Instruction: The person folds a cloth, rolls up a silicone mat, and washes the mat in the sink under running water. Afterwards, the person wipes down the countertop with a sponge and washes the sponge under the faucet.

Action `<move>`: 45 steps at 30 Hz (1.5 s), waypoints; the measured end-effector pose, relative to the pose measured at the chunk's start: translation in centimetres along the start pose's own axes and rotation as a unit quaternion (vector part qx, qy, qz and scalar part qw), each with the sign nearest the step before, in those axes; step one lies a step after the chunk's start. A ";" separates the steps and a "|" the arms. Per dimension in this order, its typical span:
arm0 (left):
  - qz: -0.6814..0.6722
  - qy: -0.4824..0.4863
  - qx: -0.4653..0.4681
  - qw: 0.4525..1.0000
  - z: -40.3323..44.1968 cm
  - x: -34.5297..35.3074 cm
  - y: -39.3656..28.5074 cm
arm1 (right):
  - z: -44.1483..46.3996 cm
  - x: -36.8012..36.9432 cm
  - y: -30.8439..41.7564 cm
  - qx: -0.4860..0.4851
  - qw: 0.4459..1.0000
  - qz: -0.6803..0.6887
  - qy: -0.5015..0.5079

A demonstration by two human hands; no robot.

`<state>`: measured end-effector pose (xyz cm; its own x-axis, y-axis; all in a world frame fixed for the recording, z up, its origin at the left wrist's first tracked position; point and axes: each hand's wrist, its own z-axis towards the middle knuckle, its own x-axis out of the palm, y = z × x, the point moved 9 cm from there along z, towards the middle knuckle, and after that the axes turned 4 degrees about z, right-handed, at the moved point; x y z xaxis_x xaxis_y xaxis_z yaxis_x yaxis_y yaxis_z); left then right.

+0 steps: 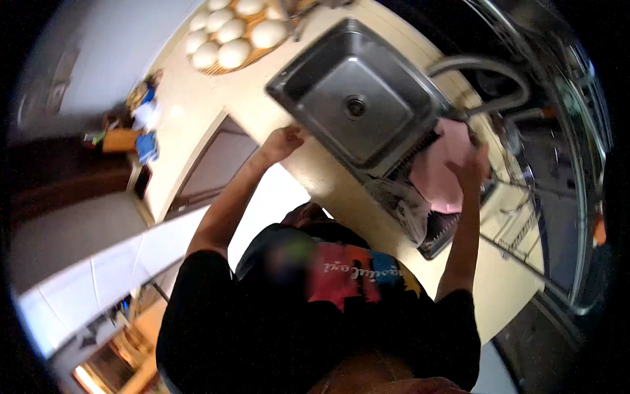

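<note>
My left hand [282, 143] is over the counter by the near left edge of the steel sink [328, 85]. Its fingers are curled in, and nothing shows in them. At the right, my right hand [469, 169] grips the right side of a pink cloth [436, 171], slightly blurred. The cloth lies over a black rack [443, 233] beside the sink, next to a crumpled clear plastic bag [400, 203]. The sink basin holds nothing that I can make out.
A curved faucet [512, 72] arches at the sink's right side. Several round white pieces rest on a woven tray [252, 56] at the upper left. A wire rack [518, 230] stands at the right, and small items, among them a blue one [146, 146], lie at the left.
</note>
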<state>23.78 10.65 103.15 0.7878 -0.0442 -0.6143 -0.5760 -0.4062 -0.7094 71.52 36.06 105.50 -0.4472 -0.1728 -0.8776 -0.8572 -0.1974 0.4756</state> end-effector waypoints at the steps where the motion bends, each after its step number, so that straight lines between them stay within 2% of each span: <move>1: -0.028 -0.027 -0.041 0.998 0.0 -0.7 2.6 | -0.2 0.7 -1.1 0.052 0.995 -0.068 0.044; 2: -0.032 -0.068 -0.057 0.996 -1.5 -2.8 1.8 | -0.5 1.1 -1.2 0.060 0.990 -0.103 0.069; 3: 0.019 -0.107 -0.067 0.992 -2.7 -4.5 2.3 | -0.9 1.6 -1.3 0.065 0.984 -0.138 0.095; 5: 0.079 -0.167 -0.119 0.975 -5.1 -8.0 3.8 | -2.1 -0.9 0.0 -0.039 0.993 -0.085 -0.071; 7: 0.087 -0.244 -0.166 0.952 -7.2 -11.0 7.0 | -3.5 -2.0 2.8 -0.099 0.983 -0.045 -0.147; 8: 0.171 -0.256 -0.164 0.937 -7.7 -12.5 8.6 | -3.7 -1.0 2.9 -0.037 0.986 -0.131 -0.095; 10: 0.257 -0.322 -0.222 0.884 -9.8 -16.2 12.1 | -4.3 -0.2 2.8 0.019 0.975 -0.219 -0.044; 12: 0.219 -0.326 -0.362 0.845 -12.5 -20.2 16.9 | -5.5 -0.2 5.0 -0.111 0.957 -0.238 -0.127; 13: 0.244 -0.339 -0.389 0.821 -13.9 -22.6 18.4 | -6.4 -0.4 6.1 -0.128 0.950 -0.243 -0.150; 14: 0.207 -0.346 -0.447 0.799 -15.7 -24.2 20.5 | -7.2 -0.3 6.5 -0.130 0.950 -0.244 -0.148; 16: 0.181 -0.371 -0.502 0.760 -18.3 -27.5 26.1 | -8.4 -0.5 7.6 -0.143 0.933 -0.265 -0.196; 19: 0.170 -0.371 -0.541 0.736 -21.3 -31.4 33.2 | -11.0 -0.2 13.7 -0.181 0.919 -0.273 -0.220; 20: 0.178 -0.353 -0.536 0.746 -21.8 -32.5 35.8 | -12.1 0.6 15.2 -0.198 0.915 -0.268 -0.229; 22: 0.168 -0.386 -0.513 0.748 -22.3 -34.5 39.8 | -12.6 2.9 17.0 -0.184 0.925 -0.260 -0.205; 23: 0.204 -0.387 -0.501 0.747 -22.0 -35.2 44.6 | -12.6 4.0 18.0 -0.213 0.929 -0.228 -0.200; 24: 0.202 -0.382 -0.496 0.753 -21.0 -35.4 45.0 | -12.2 5.2 19.0 -0.240 0.930 -0.196 -0.196; 26: 0.132 -0.363 -0.523 0.760 -21.1 -35.4 44.0 | -11.2 8.0 20.2 -0.225 0.935 -0.223 -0.157; 27: 0.177 -0.311 -0.540 0.762 -20.4 -35.5 41.9 | -10.9 8.8 22.6 -0.233 0.950 -0.155 -0.140; 28: 0.175 -0.341 -0.517 0.765 -19.7 -35.4 41.6 | -10.6 9.7 25.2 -0.242 0.959 -0.085 -0.120; 30: 0.205 -0.363 -0.445 0.793 -17.6 -34.5 39.9 | -10.2 12.0 28.8 -0.302 0.944 -0.062 -0.114; 32: 0.210 -0.381 -0.304 0.847 -13.9 -31.8 37.0 | -10.3 15.1 31.8 -0.322 0.936 -0.060 -0.126; 33: 0.250 -0.402 -0.240 0.847 -12.1 -30.1 33.8 | -10.6 17.0 33.9 -0.338 0.934 -0.049 -0.101; 34: 0.067 -0.455 -0.178 0.870 -11.2 -28.8 28.9 | -11.0 18.6 36.0 -0.351 0.932 -0.039 -0.077; 35: 0.237 -0.411 -0.088 0.876 -8.9 -26.5 25.0 | -11.1 20.0 37.9 -0.347 0.937 0.015 -0.024; 36: 0.078 -0.341 -0.136 0.927 -5.7 -22.9 27.3 | -11.2 21.4 39.8 -0.340 0.937 0.069 0.028; 38: 0.172 -0.255 -0.105 0.946 -4.9 -21.0 18.5 | -11.9 23.4 43.4 -0.306 0.940 0.104 0.108; 39: 0.172 -0.247 -0.097 0.949 -4.1 -20.9 16.8 | -12.3 23.2 44.9 -0.297 0.944 0.101 0.103; 41: 0.046 -0.253 -0.087 0.963 -2.6 -20.4 14.8 | -13.9 22.1 48.6 -0.381 0.915 0.110 0.080; 42: 0.045 -0.236 -0.071 0.968 -2.1 -19.5 13.5 | -13.1 23.2 47.5 -0.290 0.929 0.205 0.109; 43: 0.039 -0.272 0.030 0.961 -2.2 -19.3 10.7 | -12.4 24.4 46.2 -0.195 0.925 0.297 0.131; 44: 0.028 -0.307 0.129 0.943 -2.9 -19.1 8.0 | -11.9 25.0 46.8 -0.070 0.849 0.494 0.175; 45: 0.039 -0.201 0.154 0.967 -2.7 -17.3 6.1 | -11.6 25.9 48.0 0.050 0.716 0.666 0.207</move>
<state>7.24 6.45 110.34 0.6262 0.3193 -0.7112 -0.7171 -0.1219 -0.6862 21.77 10.89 106.35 -0.7883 -0.4184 0.4511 0.2347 0.4733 0.8491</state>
